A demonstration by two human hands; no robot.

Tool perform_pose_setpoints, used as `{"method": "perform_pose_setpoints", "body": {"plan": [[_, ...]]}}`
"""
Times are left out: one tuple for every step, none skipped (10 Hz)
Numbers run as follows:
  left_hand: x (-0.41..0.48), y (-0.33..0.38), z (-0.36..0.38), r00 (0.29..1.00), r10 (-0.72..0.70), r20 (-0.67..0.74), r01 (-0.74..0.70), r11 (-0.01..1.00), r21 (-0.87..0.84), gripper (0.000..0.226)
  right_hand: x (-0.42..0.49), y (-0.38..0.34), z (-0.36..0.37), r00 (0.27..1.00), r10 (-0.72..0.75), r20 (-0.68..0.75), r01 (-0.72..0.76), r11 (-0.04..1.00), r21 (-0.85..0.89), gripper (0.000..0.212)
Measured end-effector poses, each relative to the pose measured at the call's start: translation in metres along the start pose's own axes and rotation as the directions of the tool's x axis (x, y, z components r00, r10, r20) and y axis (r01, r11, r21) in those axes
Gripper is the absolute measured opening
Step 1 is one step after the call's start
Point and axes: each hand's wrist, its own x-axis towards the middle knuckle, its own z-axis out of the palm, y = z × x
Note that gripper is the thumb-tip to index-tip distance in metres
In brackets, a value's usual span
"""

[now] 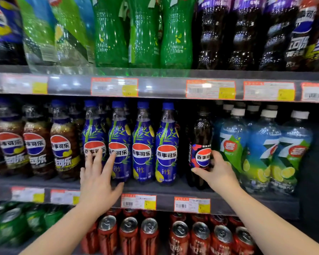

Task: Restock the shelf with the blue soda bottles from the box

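Note:
Several blue soda bottles (pixel 143 144) with blue caps and bamboo-print labels stand in a row on the middle shelf (pixel 166 195). My left hand (pixel 98 183) is open with fingers spread, its fingertips touching the labels of the two leftmost blue bottles (pixel 95 140). My right hand (pixel 215 173) wraps around the lower part of a dark cola bottle (pixel 200 150) with a black and red label, standing just right of the blue row. No box is in view.
Brown cola bottles (pixel 35 144) stand left of the blue row, pale blue lemon-lime bottles (pixel 261 150) to the right. Green and dark bottles fill the top shelf (pixel 155 85). Red cans (pixel 149 234) and green cans (pixel 13 223) sit below.

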Motion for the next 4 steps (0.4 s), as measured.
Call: {"method": "perform_pose_setpoints", "body": {"plan": [[-0.001,0.004,-0.007,0.999,-0.028,0.020,0.028,0.999,0.034,0.090,0.004,0.003,-0.002,1.000,-0.017,0.017,0.016,0.999,0.035,0.072],[-0.004,0.007,-0.013,0.996,-0.054,0.077,0.050,0.997,0.057,0.091,-0.003,0.007,-0.002,0.995,-0.079,0.062,0.074,0.994,0.078,0.079],[-0.006,0.007,-0.024,0.986,-0.055,0.154,0.040,0.995,0.096,0.089,-0.020,0.005,-0.018,0.992,-0.122,0.024,0.119,0.987,0.111,0.083],[-0.017,0.003,-0.030,0.985,-0.024,0.173,0.006,0.995,0.104,0.087,-0.080,0.028,-0.020,0.981,-0.165,-0.103,0.175,0.980,0.097,0.064]]}}
